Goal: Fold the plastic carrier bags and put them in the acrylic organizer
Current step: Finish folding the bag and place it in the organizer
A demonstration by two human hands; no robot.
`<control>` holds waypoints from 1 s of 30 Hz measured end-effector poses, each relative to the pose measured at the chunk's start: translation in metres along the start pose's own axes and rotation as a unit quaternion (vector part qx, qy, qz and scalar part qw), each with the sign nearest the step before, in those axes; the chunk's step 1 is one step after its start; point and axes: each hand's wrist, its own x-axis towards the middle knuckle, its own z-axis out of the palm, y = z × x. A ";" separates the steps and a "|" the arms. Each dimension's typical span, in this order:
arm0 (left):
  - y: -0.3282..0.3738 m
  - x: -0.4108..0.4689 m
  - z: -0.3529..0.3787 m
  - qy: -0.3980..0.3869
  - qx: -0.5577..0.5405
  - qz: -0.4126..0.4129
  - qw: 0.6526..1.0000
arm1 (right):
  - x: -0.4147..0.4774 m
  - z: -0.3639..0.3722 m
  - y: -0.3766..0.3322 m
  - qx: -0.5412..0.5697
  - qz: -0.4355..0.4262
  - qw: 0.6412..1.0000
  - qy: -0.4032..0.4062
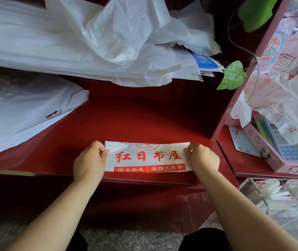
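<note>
**Mid-fold: bag strip pinched at both ends**

The left hand [90,160] pinches the left end of the folded carrier bag [148,156] and the right hand [201,158] pinches the right end. The bag lies flat as a long strip on the red counter [144,120], near its front edge. Folding looks half done. The next move likely calls for bringing one end over the other, then carrying the packet to the acrylic organizer [249,187] at lower right, which already holds folded bags.

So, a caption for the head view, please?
Left hand and right hand pinch a folded carrier bag on the red shelf.
</note>
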 end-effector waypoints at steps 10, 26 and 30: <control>0.009 -0.010 0.018 -0.143 0.139 0.253 0.947 | 0.003 0.006 -0.004 -0.013 0.026 0.999 -0.026; 0.019 0.017 0.020 -0.273 0.189 0.251 0.909 | -0.031 0.042 -0.072 0.023 -0.192 0.976 -0.096; 0.022 0.025 0.019 -0.260 0.183 0.239 0.918 | -0.033 0.039 -0.046 0.029 -0.117 0.989 -0.081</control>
